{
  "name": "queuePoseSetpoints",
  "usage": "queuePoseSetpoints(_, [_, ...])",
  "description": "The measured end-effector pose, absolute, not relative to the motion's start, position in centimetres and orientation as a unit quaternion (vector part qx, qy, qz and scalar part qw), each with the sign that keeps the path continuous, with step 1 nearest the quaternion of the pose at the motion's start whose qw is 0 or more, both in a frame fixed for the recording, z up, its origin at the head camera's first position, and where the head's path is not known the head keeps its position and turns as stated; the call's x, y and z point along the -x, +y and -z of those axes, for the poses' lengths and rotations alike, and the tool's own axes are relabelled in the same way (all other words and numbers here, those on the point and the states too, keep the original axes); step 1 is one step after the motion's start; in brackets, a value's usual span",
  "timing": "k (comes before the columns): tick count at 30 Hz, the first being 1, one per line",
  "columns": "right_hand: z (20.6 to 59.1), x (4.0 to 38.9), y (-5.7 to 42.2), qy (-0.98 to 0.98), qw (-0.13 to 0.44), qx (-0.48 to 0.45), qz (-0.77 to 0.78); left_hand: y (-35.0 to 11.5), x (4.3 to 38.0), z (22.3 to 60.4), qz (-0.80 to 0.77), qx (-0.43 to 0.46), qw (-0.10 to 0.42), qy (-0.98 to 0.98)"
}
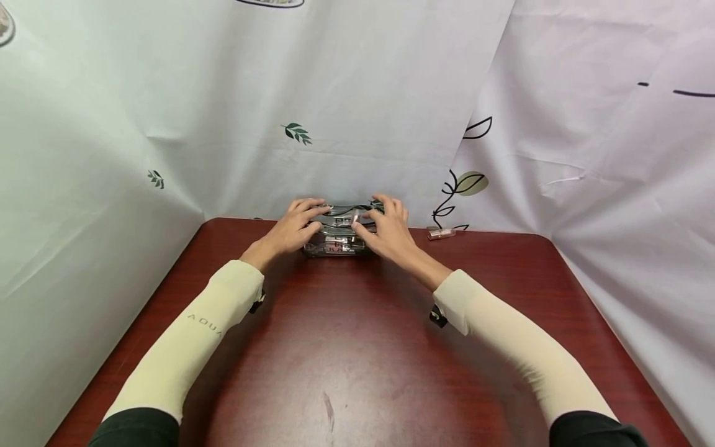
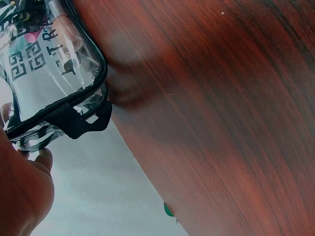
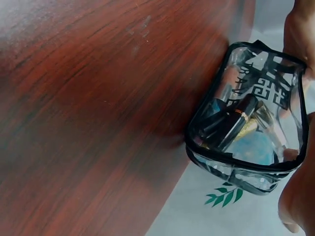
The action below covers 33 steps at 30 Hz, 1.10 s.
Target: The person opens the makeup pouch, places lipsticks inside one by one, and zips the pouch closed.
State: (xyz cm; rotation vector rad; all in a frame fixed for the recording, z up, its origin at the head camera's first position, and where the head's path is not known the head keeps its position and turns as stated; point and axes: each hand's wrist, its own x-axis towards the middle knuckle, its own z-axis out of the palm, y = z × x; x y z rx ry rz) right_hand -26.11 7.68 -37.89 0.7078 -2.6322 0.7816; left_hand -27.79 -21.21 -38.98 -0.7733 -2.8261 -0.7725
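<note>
A see-through cosmetic pouch (image 1: pixel 337 248) with black piping and dark lettering stands at the far edge of the table, against the cloth. Cosmetics show through its clear wall, among them a black tube (image 3: pixel 237 123) and a light blue round item (image 3: pixel 253 147). My left hand (image 1: pixel 293 225) grips the pouch's left end at the top, thumb toward the front rim. With my right hand (image 1: pixel 393 231) I hold its right end at the top. A small clear, pinkish tube (image 1: pixel 355 216) shows beside the right thumb tip. The fingers' far sides are partly hidden.
Another small tube (image 1: pixel 441 233) lies by the table's back edge, right of the pouch. White cloth (image 1: pixel 357 93) with leaf prints hangs behind and at both sides of the dark red wooden table (image 1: pixel 335 347). A black strap loop (image 2: pixel 81 120) sticks out of the pouch's end.
</note>
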Motion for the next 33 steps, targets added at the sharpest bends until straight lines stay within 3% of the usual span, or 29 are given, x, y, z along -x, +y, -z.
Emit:
queuePoseSetpoints(11, [38.1, 27.2, 10.6, -0.883, 0.227, -0.235, -0.337, -21.3, 27.8, 39.0, 0.26, 0.252, 0.054, -0.931])
queuePoseSetpoints(33, [40.9, 29.2, 18.1, -0.921, 0.215, -0.148, -0.289, -21.1, 27.8, 39.2, 0.269, 0.249, 0.053, -0.929])
